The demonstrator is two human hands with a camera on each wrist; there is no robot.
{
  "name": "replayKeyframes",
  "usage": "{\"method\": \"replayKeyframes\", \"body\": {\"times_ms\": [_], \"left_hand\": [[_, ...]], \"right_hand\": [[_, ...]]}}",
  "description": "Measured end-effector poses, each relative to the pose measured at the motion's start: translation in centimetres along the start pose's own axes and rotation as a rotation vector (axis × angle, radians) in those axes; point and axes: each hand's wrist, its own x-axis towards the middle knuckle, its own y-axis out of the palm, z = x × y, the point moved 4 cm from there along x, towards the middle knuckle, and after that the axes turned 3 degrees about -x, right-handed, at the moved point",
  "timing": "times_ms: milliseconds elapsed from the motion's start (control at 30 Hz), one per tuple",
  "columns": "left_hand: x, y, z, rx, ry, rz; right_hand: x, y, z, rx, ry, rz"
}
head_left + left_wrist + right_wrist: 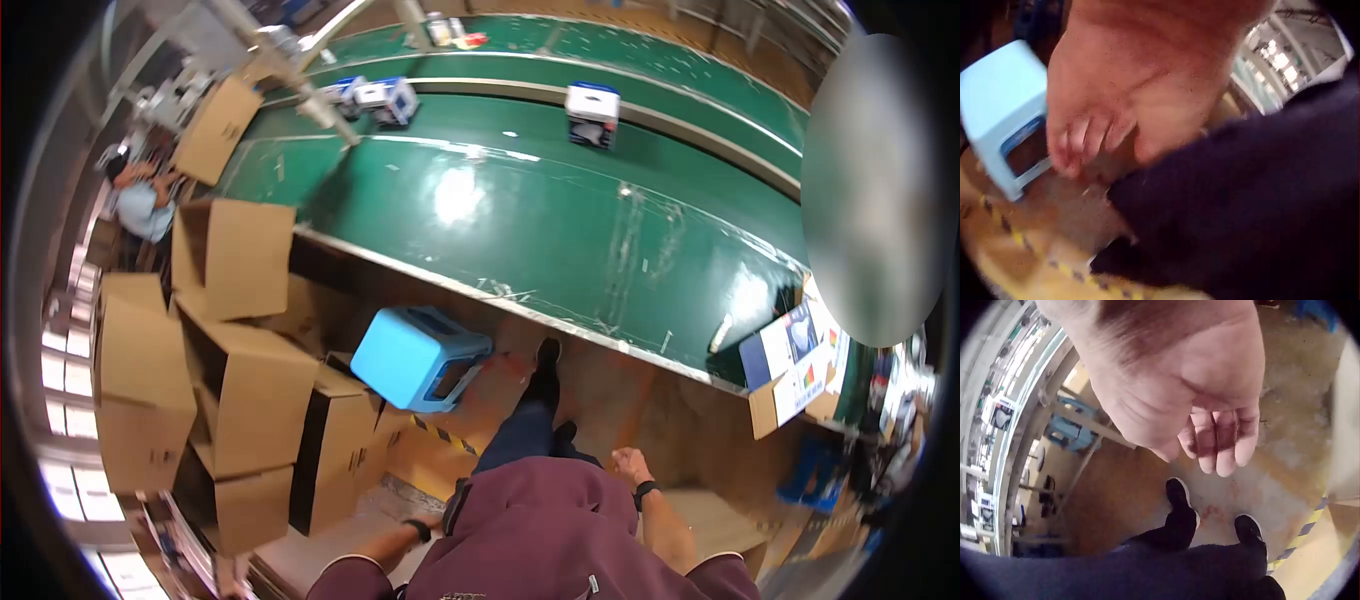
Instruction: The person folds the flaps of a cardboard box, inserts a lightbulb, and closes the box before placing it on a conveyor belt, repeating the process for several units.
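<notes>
**Left grip [432, 522] and right grip [630, 465] relaxed, near a long, green-topped desk [560, 250]**

Both grips are loose, fingers softly bent around nothing, one on each side of a maroon garment [540, 530]. Each wrist wears a black band. Dark trouser legs and black shoes with pale soles [1177, 492] show below.

The light-blue plastic stool [405, 360] stands on the floor by the near edge of the desk, ahead of the left grip and apart from it. Black-and-yellow striped tape [445, 437] runs along the floor near it. Tall, open, brown cardboard cartons [250, 400] crowd the left side.

On the desk sit white-and-blue printed boxes [592, 115] toward the far side. An open, printed white-and-blue carton [790, 370] lies at the right end, with a small white tube-like item [720, 333] near it. Farther left, a person in a light-blue top [145, 208] is beside a brown carton [216, 130].
</notes>
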Motion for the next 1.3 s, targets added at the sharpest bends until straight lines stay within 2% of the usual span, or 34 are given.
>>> {"method": "replayKeyframes", "body": {"times_ms": [67,133,200,300,333,367,467,533,600,633,667,700,767,800,833,867,900,933,1000,1033,1100,1133,1233,1300], "left_hand": [[-2.9,5.6,1.1,-0.201,-0.047,-0.044],[-3.6,7.5,0.0,-0.341,-0.036,-0.162],[-2.4,7.9,-0.8,-0.435,0.003,-0.299],[-0.4,5.3,-2.1,-0.479,0.099,-0.486],[0.0,4.3,-2.5,-0.476,0.135,-0.539],[0.4,2.8,-2.9,-0.464,0.172,-0.594],[0.7,-2.5,-3.5,-0.403,0.259,-0.729],[1.3,-7.0,-3.2,-0.328,0.281,-0.759],[3.5,-10.7,-1.9,-0.268,0.195,-0.589],[5.9,-12.1,-1.0,-0.230,0.165,-0.494],[8.5,-13.5,0.2,-0.127,0.275,-0.522],[9.2,-16.4,0.2,-0.070,0.253,-0.478],[9.9,-21.5,-2.0,0.033,0.216,-0.371],[9.7,-24.2,-3.4,-0.040,0.229,-0.474],[9.4,-28.3,-5.6,-0.053,0.232,-0.474],[11.4,-31.1,-6.4,-0.001,0.372,-0.708],[9.4,-34.6,-9.5,-0.075,0.435,-0.864],[8.5,-38.0,-12.0,-0.107,0.595,-1.120],[5.3,-44.7,-16.8,-0.061,0.721,-1.230],[4.4,-47.5,-18.8,-0.081,0.722,-1.252],[3.7,-51.5,-21.7,-0.041,0.818,-1.389],[4.6,-53.0,-22.4,-0.001,0.780,-1.303],[6.0,-55.4,-24.8,0.306,0.563,-1.419],[11.5,-55.0,-23.1,0.369,0.480,-1.354]], "right_hand": [[-0.6,0.8,2.7,-0.132,-0.092,0.027],[-0.6,1.2,4.0,-0.212,-0.172,0.051],[0.0,1.4,6.0,-0.236,-0.251,0.082],[1.4,1.8,8.2,-0.182,-0.270,0.064],[3.1,2.4,7.9,-0.163,-0.329,0.062],[4.5,2.5,7.0,-0.181,-0.326,0.072],[5.5,2.3,10.1,-0.192,-0.298,0.117],[8.5,2.7,9.3,-0.094,-0.284,0.107],[8.0,2.2,11.0,0.025,-0.221,0.019],[8.7,2.0,11.1,-0.021,-0.282,-0.044],[8.0,1.5,12.0,0.043,-0.335,-0.066],[6.7,1.3,12.9,0.100,-0.384,-0.093],[5.4,0.8,12.6,0.281,-0.268,-0.135],[4.8,0.9,12.0,0.362,-0.232,-0.122],[4.1,0.6,11.4,0.408,-0.150,-0.142],[3.5,0.6,10.8,0.459,-0.069,-0.157],[2.4,0.7,10.0,0.513,0.012,-0.165],[1.2,0.4,9.7,0.491,0.057,-0.191],[-0.2,-0.5,9.5,0.518,0.095,-0.257],[-1.2,-0.5,9.3,0.526,0.115,-0.282],[-2.5,-0.7,9.6,0.526,0.111,-0.348],[-2.9,-0.7,9.9,0.562,0.106,-0.366],[-2.1,-0.1,11.1,0.569,0.101,-0.395],[-3.5,0.9,14.5,0.571,0.173,-0.292]]}}
